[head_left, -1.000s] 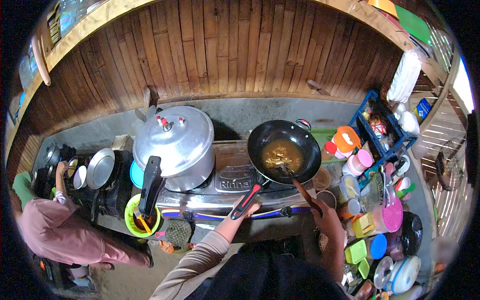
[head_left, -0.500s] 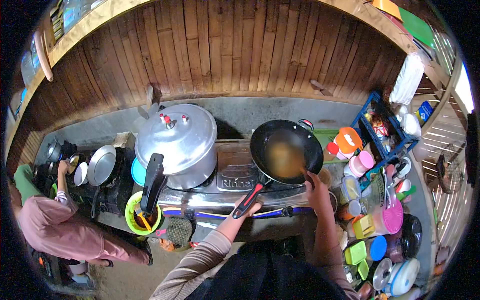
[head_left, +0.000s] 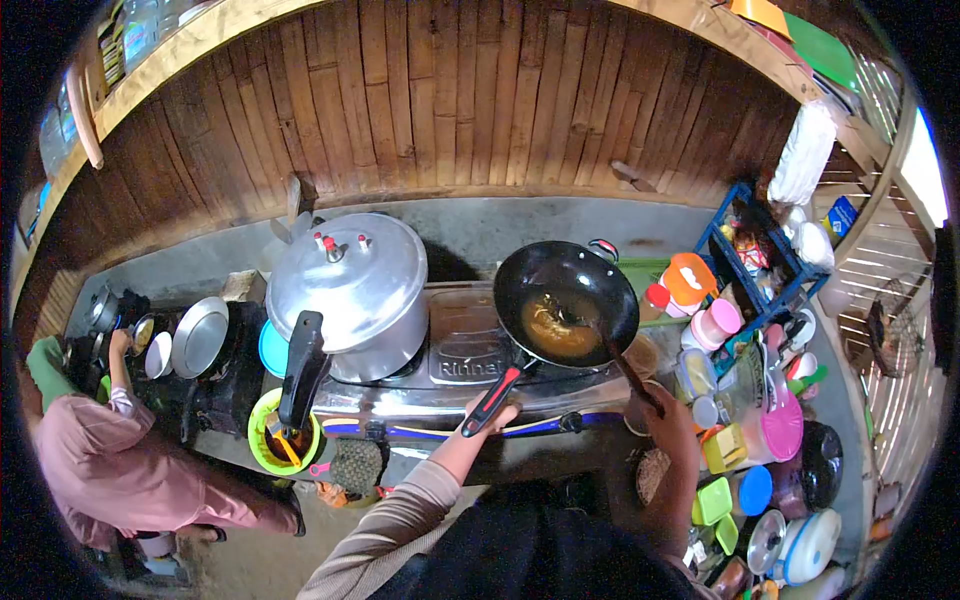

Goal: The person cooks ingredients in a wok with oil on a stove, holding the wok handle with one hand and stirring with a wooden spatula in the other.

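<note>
A black wok (head_left: 520, 290) sits on the right side of the gas stove (head_left: 468, 345), with brown liquid and food pieces (head_left: 558, 325) inside. My left hand (head_left: 492, 413) is closed round the wok's black and red handle (head_left: 492, 400). My right hand (head_left: 668, 418) grips a dark wooden spatula (head_left: 632, 375), whose lower end reaches into the wok's right side. The tip is hard to make out against the dark wok. To the left on the stove stands a large silver pressure cooker (head_left: 345, 280) with its lid on.
A co-worker (head_left: 120, 450) stands at the far left beside pans (head_left: 201, 338). A green bowl (head_left: 258, 440) with an orange-handled tool is below the pressure cooker. Many containers (head_left: 780, 425) crowd the right side, under a blue rack (head_left: 790, 265).
My right hand and the spatula have shifted right and down, away from the wok's centre. The food lies gathered differently in the liquid. My left hand keeps its hold on the handle.
</note>
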The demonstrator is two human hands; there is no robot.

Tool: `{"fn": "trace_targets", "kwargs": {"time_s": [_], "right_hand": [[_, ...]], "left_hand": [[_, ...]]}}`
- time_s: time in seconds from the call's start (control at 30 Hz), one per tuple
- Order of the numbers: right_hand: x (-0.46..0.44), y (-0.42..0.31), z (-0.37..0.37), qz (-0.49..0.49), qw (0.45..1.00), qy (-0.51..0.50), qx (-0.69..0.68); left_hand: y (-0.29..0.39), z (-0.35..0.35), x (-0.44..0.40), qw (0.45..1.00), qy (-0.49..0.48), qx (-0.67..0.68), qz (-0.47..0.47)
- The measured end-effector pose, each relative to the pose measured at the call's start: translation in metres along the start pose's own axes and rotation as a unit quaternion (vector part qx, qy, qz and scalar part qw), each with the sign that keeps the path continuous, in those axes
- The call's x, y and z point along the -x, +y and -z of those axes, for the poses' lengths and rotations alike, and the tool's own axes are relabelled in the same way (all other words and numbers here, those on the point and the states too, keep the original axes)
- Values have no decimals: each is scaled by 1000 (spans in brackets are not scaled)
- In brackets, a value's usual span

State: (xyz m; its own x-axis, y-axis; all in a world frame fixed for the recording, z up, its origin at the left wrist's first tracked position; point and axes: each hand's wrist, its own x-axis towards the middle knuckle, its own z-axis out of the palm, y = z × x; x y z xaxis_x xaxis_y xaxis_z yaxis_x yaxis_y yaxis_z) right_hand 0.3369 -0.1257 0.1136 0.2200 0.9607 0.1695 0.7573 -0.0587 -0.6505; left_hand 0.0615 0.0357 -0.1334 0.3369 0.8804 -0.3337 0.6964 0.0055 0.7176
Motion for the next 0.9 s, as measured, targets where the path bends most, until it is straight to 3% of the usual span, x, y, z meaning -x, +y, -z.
{"fn": "trace_targets", "kwargs": {"time_s": [0.1, 0.17, 0.33, 0.47, 0.63, 0.7, 0.8, 0.9], "right_hand": [[16, -12, 22, -22, 1000, -7, -8], [24, -26, 40, -50, 998, -46, -4], [40, -27, 66, -27, 998, -55, -20], [48, -11, 72, -14, 999, -33, -4], [39, -9, 55, -46, 997, -63, 26], [30, -18, 40, -46, 996, -68, 39], [12, -18, 12, -17, 997, -66, -39], [-8, -13, -16, 31, 999, -41, -13]], "left_hand": [[0, -1, 2, 999, 44, -13, -24], [6, 7, 6, 1000, 22, -16, -7], [36, 30, 36, 1000, 1, 3, 17], [34, 32, 35, 999, 14, 4, -36], [23, 23, 20, 998, 9, -6, -64], [32, 27, 26, 999, -33, 7, 37], [29, 26, 27, 1000, -7, -13, 3], [38, 31, 35, 1000, 1, -1, -9]]}}
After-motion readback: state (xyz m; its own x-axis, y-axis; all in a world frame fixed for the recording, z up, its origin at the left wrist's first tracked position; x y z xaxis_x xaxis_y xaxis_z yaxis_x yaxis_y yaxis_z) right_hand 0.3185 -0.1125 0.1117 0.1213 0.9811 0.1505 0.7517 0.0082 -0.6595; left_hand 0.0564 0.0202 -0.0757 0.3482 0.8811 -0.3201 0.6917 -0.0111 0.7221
